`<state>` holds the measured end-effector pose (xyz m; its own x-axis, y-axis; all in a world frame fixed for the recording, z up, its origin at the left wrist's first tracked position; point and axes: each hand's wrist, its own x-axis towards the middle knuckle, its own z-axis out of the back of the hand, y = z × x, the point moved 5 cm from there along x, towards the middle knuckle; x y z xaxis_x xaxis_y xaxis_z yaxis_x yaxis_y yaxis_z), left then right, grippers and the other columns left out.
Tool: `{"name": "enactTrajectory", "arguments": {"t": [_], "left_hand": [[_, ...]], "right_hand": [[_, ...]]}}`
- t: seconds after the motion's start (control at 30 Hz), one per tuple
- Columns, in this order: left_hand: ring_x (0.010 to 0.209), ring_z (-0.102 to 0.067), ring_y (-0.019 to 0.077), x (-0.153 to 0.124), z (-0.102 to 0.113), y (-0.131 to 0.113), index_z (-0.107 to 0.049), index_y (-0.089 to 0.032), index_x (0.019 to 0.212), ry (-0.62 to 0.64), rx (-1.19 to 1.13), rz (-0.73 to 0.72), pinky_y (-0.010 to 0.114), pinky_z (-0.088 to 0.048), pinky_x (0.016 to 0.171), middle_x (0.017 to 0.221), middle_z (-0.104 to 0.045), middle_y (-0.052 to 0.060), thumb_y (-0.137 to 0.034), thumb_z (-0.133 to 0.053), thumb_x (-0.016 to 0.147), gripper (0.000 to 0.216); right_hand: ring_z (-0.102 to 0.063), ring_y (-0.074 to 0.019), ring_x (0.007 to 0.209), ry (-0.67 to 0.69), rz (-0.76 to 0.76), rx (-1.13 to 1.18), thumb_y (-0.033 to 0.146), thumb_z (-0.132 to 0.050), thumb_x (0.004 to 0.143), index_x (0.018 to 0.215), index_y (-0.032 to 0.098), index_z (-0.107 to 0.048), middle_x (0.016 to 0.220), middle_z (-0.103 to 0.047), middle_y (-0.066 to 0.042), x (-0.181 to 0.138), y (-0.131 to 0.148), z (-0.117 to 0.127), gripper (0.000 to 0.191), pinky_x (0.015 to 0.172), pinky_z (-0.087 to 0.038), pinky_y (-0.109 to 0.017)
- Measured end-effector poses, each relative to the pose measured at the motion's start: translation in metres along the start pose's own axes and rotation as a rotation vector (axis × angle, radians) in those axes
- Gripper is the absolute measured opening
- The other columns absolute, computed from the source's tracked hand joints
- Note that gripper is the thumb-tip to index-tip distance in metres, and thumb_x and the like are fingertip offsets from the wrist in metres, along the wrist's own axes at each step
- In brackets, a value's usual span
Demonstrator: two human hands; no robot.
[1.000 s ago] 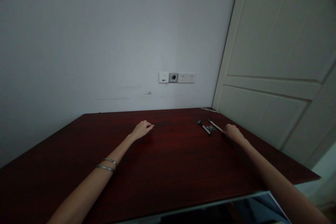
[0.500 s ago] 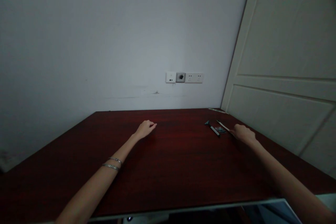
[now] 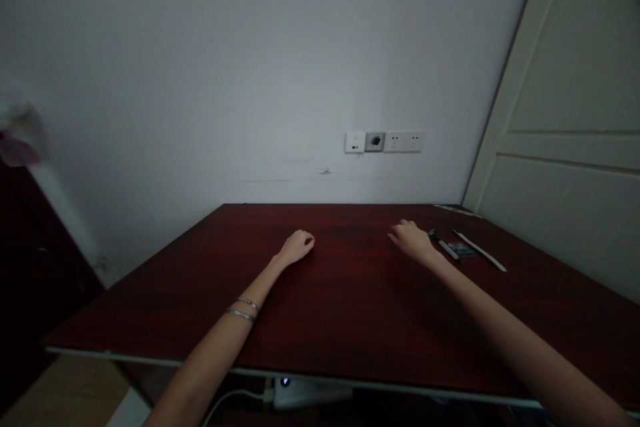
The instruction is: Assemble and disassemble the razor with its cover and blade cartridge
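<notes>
The right hand (image 3: 411,239) rests palm down on the dark red tabletop (image 3: 350,307), its fingers (image 3: 396,235) loosely spread and holding nothing. A razor (image 3: 443,245) lies just beside it at 3 o'clock, apart from the hand. Further out at 3 o'clock are a small dark packet (image 3: 463,251) and a thin white strip (image 3: 480,251). The left hand (image 3: 299,245), at 9 o'clock of the right, rests with its fingers curled in, empty.

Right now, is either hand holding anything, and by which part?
Nothing is held. The left hand lies curled on the table; the right hand rests beside the razor, not gripping it.
</notes>
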<state>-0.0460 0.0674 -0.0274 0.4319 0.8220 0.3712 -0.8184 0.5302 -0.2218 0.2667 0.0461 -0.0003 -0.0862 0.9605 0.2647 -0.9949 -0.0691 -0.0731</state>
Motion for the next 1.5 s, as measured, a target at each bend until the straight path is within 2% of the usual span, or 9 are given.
{"name": "enactTrajectory", "arguments": {"t": [0.1, 0.23, 0.33, 0.43, 0.63, 0.83, 1.03, 1.3, 1.5], "left_hand": [[0.094, -0.058, 0.0198, 0.000, -0.003, 0.004, -0.067, -0.015, 0.095, -0.004, 0.008, 0.025, 0.029, -0.043, 0.087, 0.098, -0.067, 0.008, -0.025, -0.042, 0.083, 0.030], [0.100, -0.056, 0.0208, 0.002, -0.011, 0.002, -0.064, -0.013, 0.104, 0.019, 0.018, 0.005, 0.031, -0.041, 0.091, 0.106, -0.064, 0.010, -0.023, -0.043, 0.082, 0.032], [0.114, -0.049, 0.0236, 0.002, -0.017, -0.002, -0.060, -0.011, 0.112, 0.052, 0.068, -0.011, 0.034, -0.036, 0.098, 0.122, -0.055, 0.013, -0.022, -0.043, 0.081, 0.037], [0.127, -0.036, 0.0261, 0.001, -0.022, 0.000, -0.055, -0.013, 0.120, 0.091, 0.109, 0.033, 0.038, -0.028, 0.104, 0.138, -0.040, 0.013, -0.020, -0.041, 0.082, 0.041], [0.132, -0.025, 0.0315, -0.002, -0.027, 0.009, -0.045, -0.016, 0.129, 0.129, 0.108, 0.147, 0.048, -0.023, 0.104, 0.145, -0.026, 0.015, -0.033, -0.037, 0.087, 0.045], [0.132, -0.025, 0.0307, -0.004, -0.023, 0.005, -0.042, -0.021, 0.131, 0.144, 0.093, 0.142, 0.049, -0.023, 0.104, 0.146, -0.025, 0.014, -0.040, -0.034, 0.089, 0.047], [0.133, -0.021, 0.0329, -0.005, -0.026, 0.004, -0.042, -0.021, 0.131, 0.155, 0.081, 0.133, 0.051, -0.020, 0.104, 0.146, -0.023, 0.015, -0.045, -0.032, 0.089, 0.050], [0.134, -0.016, 0.0355, -0.006, -0.033, 0.012, -0.041, -0.023, 0.131, 0.188, 0.057, 0.173, 0.055, -0.020, 0.103, 0.147, -0.019, 0.014, -0.049, -0.031, 0.088, 0.052], [0.133, -0.019, 0.0353, -0.006, -0.033, 0.012, -0.043, -0.023, 0.130, 0.202, 0.057, 0.174, 0.055, -0.021, 0.102, 0.146, -0.023, 0.013, -0.048, -0.031, 0.088, 0.051]], "right_hand": [[-0.045, -0.0283, 0.110, -0.015, 0.084, 0.063, 0.037, -0.040, 0.089, 0.109, 0.015, -0.060, 0.118, -0.049, -0.018, 0.007, 0.030, -0.010, 0.037, 0.083, -0.043, -0.035], [-0.032, -0.0335, 0.121, -0.044, 0.087, 0.104, 0.041, -0.041, 0.087, 0.120, 0.015, -0.054, 0.133, -0.036, -0.020, 0.008, 0.048, -0.031, 0.043, 0.087, -0.040, -0.042], [-0.026, -0.0351, 0.125, -0.061, 0.053, 0.128, 0.041, -0.037, 0.089, 0.121, 0.016, -0.053, 0.136, -0.032, -0.020, 0.006, 0.050, -0.046, 0.044, 0.087, -0.039, -0.046], [-0.030, -0.0335, 0.124, -0.044, -0.023, 0.201, 0.041, -0.033, 0.090, 0.124, 0.015, -0.050, 0.135, -0.036, -0.019, 0.005, 0.044, -0.057, 0.046, 0.090, -0.037, -0.046], [-0.041, -0.0293, 0.118, -0.030, -0.094, 0.280, 0.035, -0.035, 0.089, 0.132, 0.006, -0.039, 0.128, -0.046, -0.021, 0.007, 0.035, -0.064, 0.052, 0.096, -0.032, -0.037], [-0.044, -0.0272, 0.117, -0.041, -0.052, 0.287, 0.026, -0.033, 0.089, 0.124, 0.004, -0.048, 0.127, -0.048, -0.020, 0.008, 0.037, -0.064, 0.044, 0.096, -0.033, -0.035], [-0.038, -0.0253, 0.124, -0.048, -0.010, 0.264, 0.022, -0.032, 0.088, 0.120, 0.002, -0.052, 0.130, -0.047, -0.019, 0.012, 0.038, -0.069, 0.043, 0.103, -0.027, -0.033], [-0.040, -0.0255, 0.124, -0.075, 0.053, 0.215, 0.020, -0.030, 0.088, 0.118, -0.003, -0.053, 0.132, -0.045, -0.022, 0.013, 0.039, -0.072, 0.044, 0.106, -0.026, -0.033], [-0.040, -0.0258, 0.124, -0.071, 0.059, 0.195, 0.019, -0.031, 0.088, 0.120, -0.001, -0.053, 0.133, -0.044, -0.020, 0.015, 0.039, -0.076, 0.044, 0.105, -0.028, -0.034]]}}
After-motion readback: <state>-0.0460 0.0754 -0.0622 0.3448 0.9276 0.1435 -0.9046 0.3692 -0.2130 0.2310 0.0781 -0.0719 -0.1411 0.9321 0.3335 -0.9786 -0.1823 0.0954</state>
